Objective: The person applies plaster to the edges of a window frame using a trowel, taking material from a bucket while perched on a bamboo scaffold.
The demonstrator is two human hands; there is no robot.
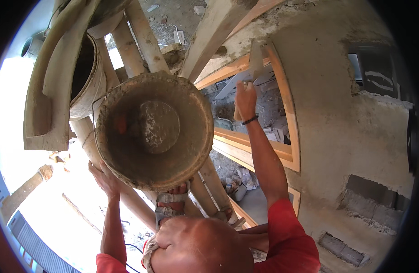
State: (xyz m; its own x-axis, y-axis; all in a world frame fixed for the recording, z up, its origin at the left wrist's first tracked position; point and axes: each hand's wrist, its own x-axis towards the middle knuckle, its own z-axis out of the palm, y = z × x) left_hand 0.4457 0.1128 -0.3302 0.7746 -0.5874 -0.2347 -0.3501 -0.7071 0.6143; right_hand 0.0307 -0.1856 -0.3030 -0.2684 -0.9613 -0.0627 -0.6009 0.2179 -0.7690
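Observation:
My right hand (245, 98), with a dark bead bracelet at its wrist, is closed round the handle of a trowel (256, 59). The trowel's flat blade overlaps the upper corner of an orange wooden window frame (283, 98) beside the plastered wall; whether it touches is unclear. In front of my body stands a wide, mortar-crusted basin (191, 132) with a little wet grey material in its bottom. My left hand (105, 181) is at the basin's lower left, fingers spread against a wooden pole (130, 195). It grips nothing that I can see.
A mortar-stained bucket (93, 91) stands left of the basin, with a long wooden float (45, 100) lying across its top. Poles form the platform, with gaps between them. A slanting beam (214, 36) rises beyond. Recesses (373, 195) break the wall (327, 118) at right.

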